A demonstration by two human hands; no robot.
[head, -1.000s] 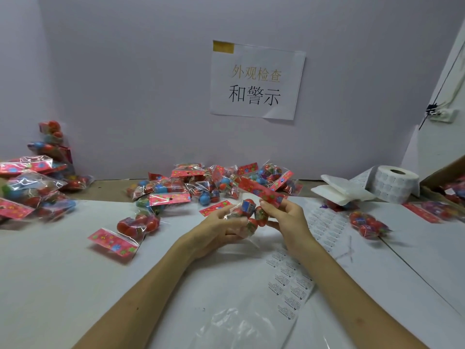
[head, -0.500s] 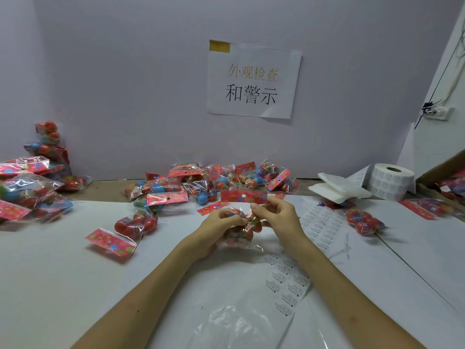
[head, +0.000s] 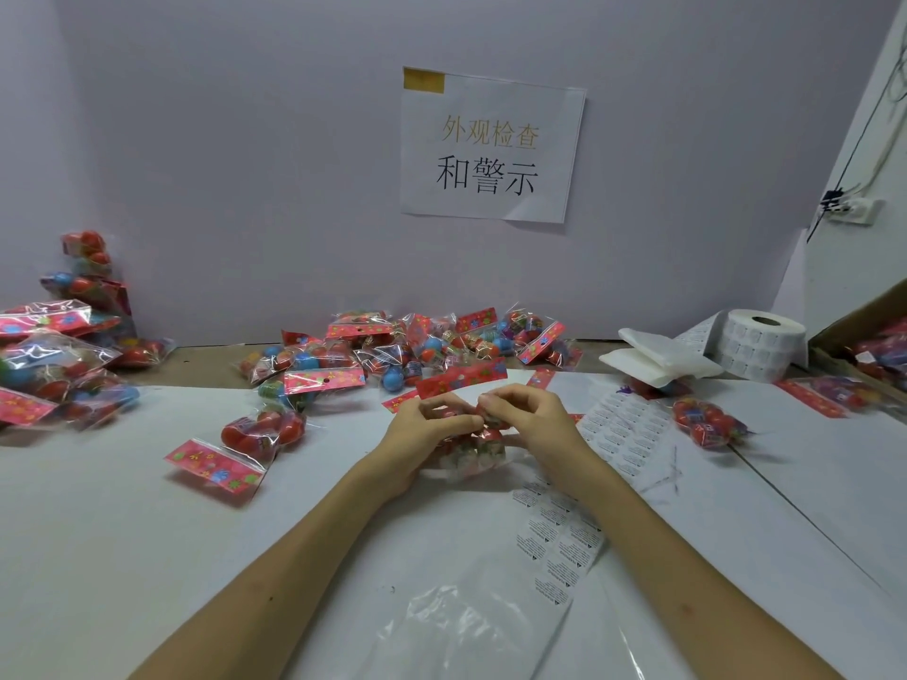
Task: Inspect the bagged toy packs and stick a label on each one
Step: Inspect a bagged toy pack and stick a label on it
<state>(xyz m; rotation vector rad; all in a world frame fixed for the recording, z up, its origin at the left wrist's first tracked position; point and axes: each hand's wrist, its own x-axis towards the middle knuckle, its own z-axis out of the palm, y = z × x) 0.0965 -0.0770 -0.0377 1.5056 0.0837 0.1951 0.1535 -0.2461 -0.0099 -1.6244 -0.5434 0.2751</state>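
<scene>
The left hand and right hand pinch a toy pack, their fingers largely hiding it.

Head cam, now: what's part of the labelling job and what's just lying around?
In the job:
toy pack, held in left hand and right hand
label sheet
label roll
back pile of packs
left heap of packs

Lying about:
wall sign
folded white pads
wall socket
clear plastic film

Soft even light, faint shadows, wide-angle bending at edges, slightly soft focus
</scene>
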